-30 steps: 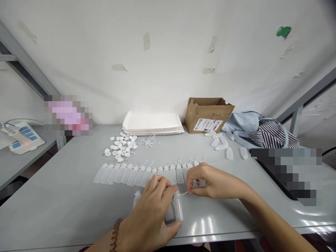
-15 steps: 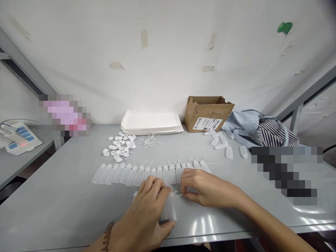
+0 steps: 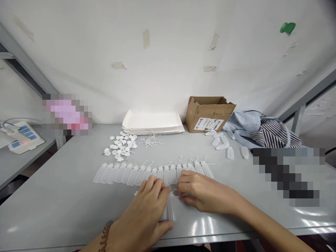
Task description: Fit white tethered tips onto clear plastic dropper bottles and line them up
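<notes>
My left hand [image 3: 148,206] is curled around a few clear plastic bottles [image 3: 170,208] near the table's front edge; its palm hides most of them. A thin white strap [image 3: 174,192] runs from their top end to my right hand [image 3: 195,190], whose fingers are pinched together on it. The fingertips of that hand are partly hidden. Just behind both hands lies a row of flat translucent bottles [image 3: 133,175], several with white caps and thin straps pointing away from me.
Loose white caps [image 3: 122,147] and a tangle of white straps [image 3: 151,140] lie beyond the row. White envelopes [image 3: 153,123] and a cardboard box [image 3: 208,115] stand against the wall. Uncapped translucent bottles [image 3: 222,141] and a striped cloth bag [image 3: 270,133] are at the right.
My right hand has moved slightly left, closer to my left hand, and its fingers have drawn in more tightly. My left hand stays on the clear bottles.
</notes>
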